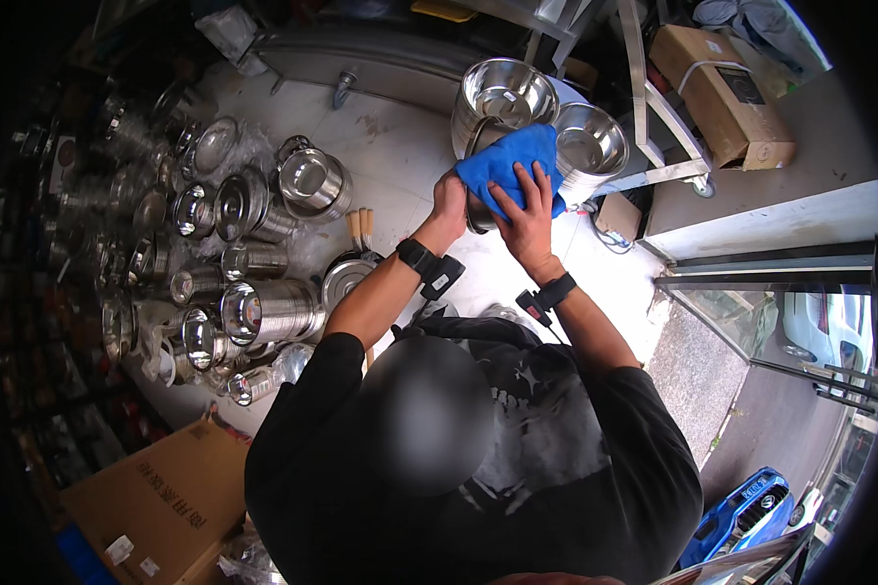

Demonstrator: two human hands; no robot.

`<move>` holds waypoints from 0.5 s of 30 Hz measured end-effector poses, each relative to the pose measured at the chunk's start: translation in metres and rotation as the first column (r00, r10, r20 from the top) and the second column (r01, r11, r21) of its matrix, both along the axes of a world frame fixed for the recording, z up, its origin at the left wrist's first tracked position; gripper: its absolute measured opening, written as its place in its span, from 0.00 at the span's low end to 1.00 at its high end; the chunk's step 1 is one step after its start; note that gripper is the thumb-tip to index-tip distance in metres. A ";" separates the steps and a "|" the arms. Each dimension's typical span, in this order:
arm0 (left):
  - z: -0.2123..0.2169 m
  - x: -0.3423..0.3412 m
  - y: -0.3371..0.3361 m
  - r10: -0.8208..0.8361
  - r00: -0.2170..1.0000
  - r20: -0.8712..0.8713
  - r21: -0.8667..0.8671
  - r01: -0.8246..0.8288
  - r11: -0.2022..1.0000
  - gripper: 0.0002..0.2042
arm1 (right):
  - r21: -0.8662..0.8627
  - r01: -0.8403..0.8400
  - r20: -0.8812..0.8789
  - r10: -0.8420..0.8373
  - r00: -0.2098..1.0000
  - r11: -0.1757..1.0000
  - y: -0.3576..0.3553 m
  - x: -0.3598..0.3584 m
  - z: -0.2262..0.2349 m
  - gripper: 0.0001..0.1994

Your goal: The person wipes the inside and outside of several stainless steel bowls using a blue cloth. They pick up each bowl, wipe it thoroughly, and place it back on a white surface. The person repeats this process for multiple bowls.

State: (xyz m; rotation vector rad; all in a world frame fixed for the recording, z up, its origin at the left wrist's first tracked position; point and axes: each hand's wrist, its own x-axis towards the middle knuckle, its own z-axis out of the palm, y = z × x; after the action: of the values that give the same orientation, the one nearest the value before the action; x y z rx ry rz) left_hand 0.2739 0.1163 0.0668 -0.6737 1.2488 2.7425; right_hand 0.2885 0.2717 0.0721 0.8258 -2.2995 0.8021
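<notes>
Overhead fisheye view of a person in a dark printed T-shirt (556,439), standing on a pale tiled floor (390,146) in a crowded shop of steel cookware.

Held up at centre, far from the body: a small steel pot (478,210), mostly hidden under a blue cloth (509,161). Left hand (449,200) curled around the pot's left side, fingers closed on it. Right hand (527,219) laid flat on the blue cloth, fingers spread wide and pressing it against the pot. Dark bands with small clipped devices on both wrists.

Just beyond the hands: two stacks of shiny steel basins, a larger stack (505,97) and a second stack (587,146) to its right, both touching or nearly touching the cloth's far edge.

To the left on the floor: a dense cluster of steel pots (263,302), many on their sides with open mouths showing, some in clear plastic wrap. Two wooden handles (361,229) near that cluster.

Far right: a taped cardboard box (722,97) on a raised grey ledge, beside a metal rack frame (663,127). Near left: a larger cardboard carton (156,497). Right edge: a glass door frame (771,283), with a blue car (741,512) outside.
</notes>
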 end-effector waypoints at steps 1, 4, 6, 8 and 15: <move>-0.003 -0.002 -0.001 0.032 0.999 0.026 0.027 -0.033 0.999 0.16 | -0.015 -0.014 -0.014 0.014 1.000 1.000 0.001 0.000 -0.004 0.26; -0.016 -0.009 -0.014 0.080 0.992 0.094 0.161 -0.095 0.982 0.17 | 0.005 -0.061 -0.046 0.061 0.997 0.998 0.009 0.004 -0.016 0.26; -0.014 -0.010 -0.015 0.099 0.994 0.044 0.184 -0.105 0.977 0.20 | -0.008 -0.073 -0.060 0.072 0.996 0.997 0.020 0.005 -0.033 0.25; -0.015 -0.011 -0.027 0.011 0.999 0.033 0.266 -0.019 0.964 0.21 | -0.068 -0.072 -0.073 0.067 0.995 0.995 0.032 0.007 -0.053 0.25; -0.043 -0.007 -0.045 0.026 0.993 0.116 0.313 -0.061 0.948 0.23 | -0.425 0.076 0.266 0.044 0.963 0.902 0.065 -0.010 -0.096 0.32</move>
State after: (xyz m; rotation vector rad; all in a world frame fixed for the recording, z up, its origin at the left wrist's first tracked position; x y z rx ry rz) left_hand 0.2666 0.0713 0.0234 -0.8113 0.7542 2.8023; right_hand 0.2786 0.3366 -0.0241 0.5177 -2.2149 1.4292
